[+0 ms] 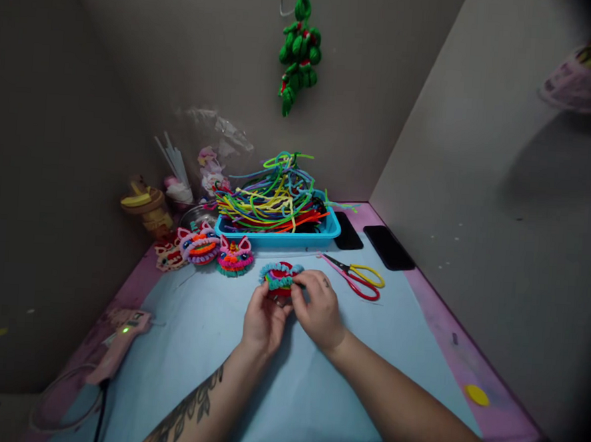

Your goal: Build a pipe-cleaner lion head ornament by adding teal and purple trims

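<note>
Between both hands is a small pipe-cleaner craft piece [281, 273], with curly light-blue edging, a red back and some green and purple inside. My left hand [264, 320] grips its lower left side between thumb and fingers. On its right edge, my right hand [317, 308] pinches the light-blue edging with thumb and forefinger. The fingertips hide part of the piece. Just right of it lie scissors [353, 275] with one yellow and one red handle, blades apart. Up and to the left sit finished-looking lion-head figures, a pink and teal one [235, 256] and a purple one [199, 243].
A blue tray [294, 239] heaped with colourful pipe cleaners stands at the back. Two black phones [388, 247] lie to its right. A pink glue gun [120, 344] with a lit green light and cable rests at left. A yellow disc [476, 395] lies at the right edge.
</note>
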`<state>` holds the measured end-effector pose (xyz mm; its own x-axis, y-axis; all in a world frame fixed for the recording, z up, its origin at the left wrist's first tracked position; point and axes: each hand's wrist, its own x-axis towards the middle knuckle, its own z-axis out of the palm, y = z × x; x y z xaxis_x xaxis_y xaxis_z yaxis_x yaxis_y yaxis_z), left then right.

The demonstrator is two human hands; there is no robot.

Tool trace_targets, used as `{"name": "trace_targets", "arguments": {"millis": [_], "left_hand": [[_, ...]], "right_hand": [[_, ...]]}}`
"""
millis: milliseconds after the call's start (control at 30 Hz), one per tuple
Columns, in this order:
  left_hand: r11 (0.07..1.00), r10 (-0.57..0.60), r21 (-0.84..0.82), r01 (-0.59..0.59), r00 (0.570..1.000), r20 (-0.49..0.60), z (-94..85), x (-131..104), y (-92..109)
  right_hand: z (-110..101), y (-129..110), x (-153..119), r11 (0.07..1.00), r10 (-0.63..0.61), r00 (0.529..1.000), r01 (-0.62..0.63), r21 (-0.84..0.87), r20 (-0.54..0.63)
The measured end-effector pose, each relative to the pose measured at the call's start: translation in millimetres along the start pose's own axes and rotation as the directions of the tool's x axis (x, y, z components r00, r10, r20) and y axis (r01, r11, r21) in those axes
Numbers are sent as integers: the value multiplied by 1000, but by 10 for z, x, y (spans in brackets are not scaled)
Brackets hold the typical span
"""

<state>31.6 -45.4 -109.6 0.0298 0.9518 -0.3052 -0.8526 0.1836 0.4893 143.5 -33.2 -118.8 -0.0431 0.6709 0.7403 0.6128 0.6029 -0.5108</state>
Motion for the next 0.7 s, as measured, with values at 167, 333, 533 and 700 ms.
{"name": "trace_targets", "arguments": {"millis": [167,333,533,700], "left_hand": [[1000,-4,3,4,1000,3,-2,-8,8],[983,84,155,-96,993,78,-45,4,-3],[952,164,252,-172,985,52,-77,82,27],[941,217,257,-220,975,39,-100,136,45]], "right_hand": [[5,-16,-11,1000,26,1000,-27,7,11],[17,-7,-20,999,-9,998,8,34,56],[-60,-168,8,991,55,997,-49,126,-46],[-159,-860,-161,792,-496,751,185,582,436]]}}
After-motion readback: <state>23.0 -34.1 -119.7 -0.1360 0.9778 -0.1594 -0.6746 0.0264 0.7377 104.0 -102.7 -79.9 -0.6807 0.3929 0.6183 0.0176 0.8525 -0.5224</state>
